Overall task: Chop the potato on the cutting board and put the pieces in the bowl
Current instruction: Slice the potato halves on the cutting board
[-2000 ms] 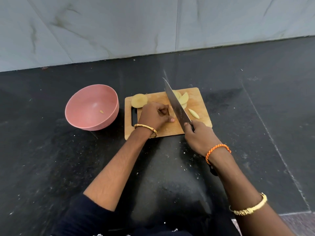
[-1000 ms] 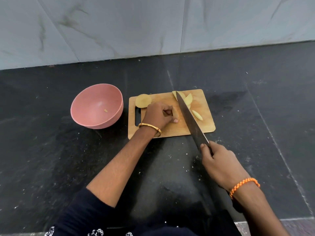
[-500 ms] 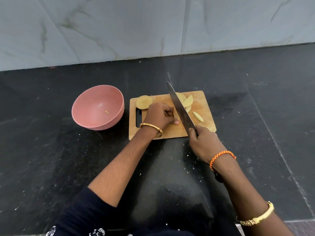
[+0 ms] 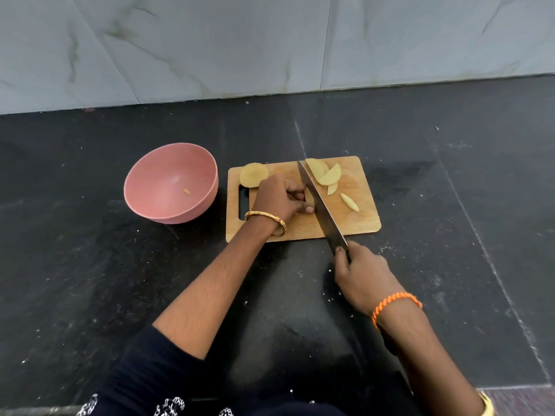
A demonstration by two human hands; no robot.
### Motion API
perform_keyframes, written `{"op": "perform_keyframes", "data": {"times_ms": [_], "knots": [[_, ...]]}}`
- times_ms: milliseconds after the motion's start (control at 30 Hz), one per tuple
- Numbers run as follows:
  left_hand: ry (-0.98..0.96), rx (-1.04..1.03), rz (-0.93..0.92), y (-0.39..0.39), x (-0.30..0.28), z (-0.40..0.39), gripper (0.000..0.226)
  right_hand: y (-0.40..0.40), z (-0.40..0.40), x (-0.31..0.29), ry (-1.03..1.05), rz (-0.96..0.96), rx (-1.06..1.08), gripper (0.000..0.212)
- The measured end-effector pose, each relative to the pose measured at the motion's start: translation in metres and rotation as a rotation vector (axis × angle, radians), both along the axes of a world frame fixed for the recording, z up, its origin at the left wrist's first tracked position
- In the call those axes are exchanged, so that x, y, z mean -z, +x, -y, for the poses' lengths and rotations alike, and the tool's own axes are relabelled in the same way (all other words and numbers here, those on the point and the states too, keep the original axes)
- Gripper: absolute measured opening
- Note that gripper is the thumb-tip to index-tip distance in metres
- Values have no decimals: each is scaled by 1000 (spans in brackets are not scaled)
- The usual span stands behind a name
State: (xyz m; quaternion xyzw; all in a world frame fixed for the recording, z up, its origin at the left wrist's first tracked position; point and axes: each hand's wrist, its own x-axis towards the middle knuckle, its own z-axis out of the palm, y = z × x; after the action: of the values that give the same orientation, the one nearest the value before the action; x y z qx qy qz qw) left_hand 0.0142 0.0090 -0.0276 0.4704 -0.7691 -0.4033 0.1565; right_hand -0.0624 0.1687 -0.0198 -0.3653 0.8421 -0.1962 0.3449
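Note:
A wooden cutting board [image 4: 357, 219] lies on the black counter. My left hand [image 4: 277, 198] curls over a potato piece [image 4: 309, 199] in the board's middle, hiding most of it. My right hand [image 4: 362, 273] grips the handle of a large knife [image 4: 319, 205] whose blade lies across the board right beside my left fingers. Cut potato slices [image 4: 326, 175] lie at the board's far right, with one thin wedge [image 4: 349, 202] nearer. A round potato half [image 4: 253, 175] rests at the far left corner. The pink bowl [image 4: 171, 183] stands left of the board with one small scrap inside.
A grey marble wall [image 4: 270, 46] rises behind the black counter [image 4: 450, 175]. White specks and crumbs dot the counter around the board. The counter's front edge runs near the bottom of the view.
My right hand has been sawing the knife back and forth; since half a second ago it has drawn back toward me, with the blade lower on the board. My left hand has stayed on the potato piece.

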Motion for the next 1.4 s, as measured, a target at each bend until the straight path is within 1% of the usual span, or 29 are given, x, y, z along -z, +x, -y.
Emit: {"op": "perform_keyframes", "data": {"times_ms": [100, 167, 267, 333, 467, 633, 800, 933, 1000, 1067, 1133, 1300, 1367, 1400], "knots": [[14, 12, 12, 0, -1, 1, 47, -1, -30, -8, 12, 11, -7, 32], [23, 16, 14, 0, -2, 1, 48, -2, -44, -20, -26, 39, 12, 33], [37, 17, 23, 0, -1, 2, 48, -7, -39, -30, -128, 67, 58, 34], [40, 9, 24, -1, 0, 2, 50, -11, -23, -27, -158, 62, 72, 35], [19, 5, 47, -2, 0, 0, 51, -14, 4, -10, -126, 28, 57, 34], [2, 13, 64, -2, -2, 0, 50, -13, 15, -2, -105, 24, 32, 34], [-20, 17, 72, -3, -1, 1, 40, -10, 21, -1, -106, -5, 40, 35], [-4, 31, 95, -5, -3, 3, 38, -9, 33, -4, -84, -13, 25, 34], [-8, 49, 104, -5, -3, 2, 33, -10, 34, -3, -58, -17, 36, 34], [-30, 38, 83, -6, -3, 0, 26, -13, 29, -1, -31, -2, 37, 33], [-57, 6, 70, -8, -4, -3, 23, -16, 21, -2, -18, 23, 18, 33], [-18, 0, 91, -7, -8, -4, 23, -21, 11, -6, -16, 66, 27, 32], [8, -2, 107, -6, -8, -4, 27, -22, 9, -9, -26, 71, 44, 32], [23, -4, 118, -6, -8, -4, 33, -23, 8, -10, -35, 68, 52, 33]]}}
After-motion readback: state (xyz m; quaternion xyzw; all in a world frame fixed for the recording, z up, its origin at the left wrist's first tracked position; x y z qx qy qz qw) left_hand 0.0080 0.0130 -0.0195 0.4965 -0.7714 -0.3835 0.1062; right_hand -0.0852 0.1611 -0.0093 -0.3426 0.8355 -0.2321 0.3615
